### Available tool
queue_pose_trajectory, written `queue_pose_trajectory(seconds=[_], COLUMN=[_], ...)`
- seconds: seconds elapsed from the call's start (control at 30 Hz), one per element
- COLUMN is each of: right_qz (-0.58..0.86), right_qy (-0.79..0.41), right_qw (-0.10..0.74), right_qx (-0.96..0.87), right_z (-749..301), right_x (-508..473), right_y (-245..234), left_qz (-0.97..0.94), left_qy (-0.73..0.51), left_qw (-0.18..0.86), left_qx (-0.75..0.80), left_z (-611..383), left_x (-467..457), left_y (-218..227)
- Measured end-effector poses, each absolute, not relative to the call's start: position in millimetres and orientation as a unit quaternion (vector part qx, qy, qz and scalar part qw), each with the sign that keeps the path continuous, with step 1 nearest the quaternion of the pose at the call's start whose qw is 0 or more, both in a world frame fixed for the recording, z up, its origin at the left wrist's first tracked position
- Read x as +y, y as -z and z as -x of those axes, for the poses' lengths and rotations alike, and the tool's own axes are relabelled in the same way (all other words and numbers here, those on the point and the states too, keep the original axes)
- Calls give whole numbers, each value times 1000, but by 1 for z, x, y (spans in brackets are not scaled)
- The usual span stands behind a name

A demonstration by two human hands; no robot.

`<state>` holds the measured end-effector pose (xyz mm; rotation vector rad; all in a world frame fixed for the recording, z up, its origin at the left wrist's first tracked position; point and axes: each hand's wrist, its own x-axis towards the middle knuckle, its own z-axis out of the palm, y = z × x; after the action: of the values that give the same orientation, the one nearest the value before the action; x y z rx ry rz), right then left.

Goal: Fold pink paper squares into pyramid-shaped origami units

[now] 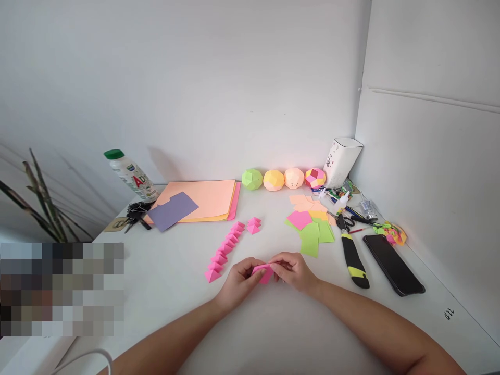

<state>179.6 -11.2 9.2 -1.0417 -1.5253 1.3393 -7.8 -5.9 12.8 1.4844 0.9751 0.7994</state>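
Observation:
Between my two hands is a small folded piece of pink paper (266,276). My left hand (242,278) pinches its left side, the thumb lying along the front. My right hand (294,271) grips the upper right edge with thumb and fingers closed. Part of the paper is hidden behind the fingers. Just beyond my left hand, a slanting row of folded pink paper pieces (224,250) runs across the table. Another folded pink piece (253,225) sits apart from that row, to its right.
Colored paper sheets (203,198) lie at the back left, beside a bottle (130,174) and keys (137,212). Several faceted paper balls (273,180) line the wall. Loose paper squares (310,239), scissors (344,223), a utility knife (353,260) and a phone (392,264) are at right.

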Motion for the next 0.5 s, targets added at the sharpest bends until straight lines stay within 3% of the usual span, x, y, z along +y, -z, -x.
queue_pose_trajectory(seconds=[0.5], right_qz=[416], right_qy=[-543], right_qw=[402], right_qx=[-609], right_z=[-178], right_x=[-12], right_y=[-9], left_qz=[-612], left_qy=[-363], left_qw=[571], left_qx=[409], left_z=[9], left_x=[-5], left_y=[-10])
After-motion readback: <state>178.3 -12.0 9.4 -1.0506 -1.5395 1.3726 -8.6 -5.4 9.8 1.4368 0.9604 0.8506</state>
